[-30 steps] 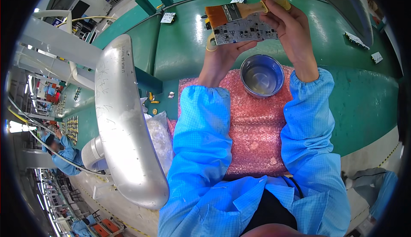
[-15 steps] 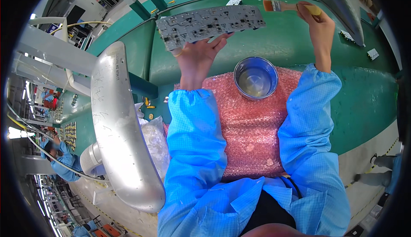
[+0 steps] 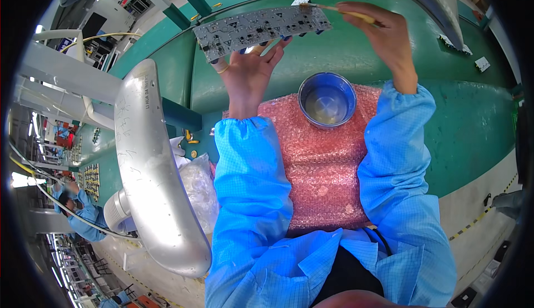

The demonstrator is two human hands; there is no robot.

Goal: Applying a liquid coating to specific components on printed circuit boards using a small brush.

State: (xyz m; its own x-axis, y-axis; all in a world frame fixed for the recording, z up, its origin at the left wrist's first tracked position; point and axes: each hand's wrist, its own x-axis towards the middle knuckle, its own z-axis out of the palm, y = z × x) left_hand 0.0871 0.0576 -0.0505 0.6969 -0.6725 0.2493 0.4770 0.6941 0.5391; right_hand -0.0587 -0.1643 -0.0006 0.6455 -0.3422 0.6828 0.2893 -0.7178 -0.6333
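A long grey circuit board with small dark parts is held up over the far side of the green bench. My left hand grips it from below near its left part, fingers partly hidden behind it. In my right hand is a flat paintbrush with a yellow-tipped handle, held pinched and nearly level. Its bristles touch or lie just over the right end of the board. Nearer me, a blue-rimmed metal bowl with cloudy liquid stands on pink bubble wrap.
A big silver duct hood rises left of my arm, beside clear plastic bags. Another grey hood hangs at the upper right. Small boards lie on the bench. A co-worker in blue is far left.
The brush has moved left from beside the board onto its right end and turned edge-on. The board has shifted slightly left in view.
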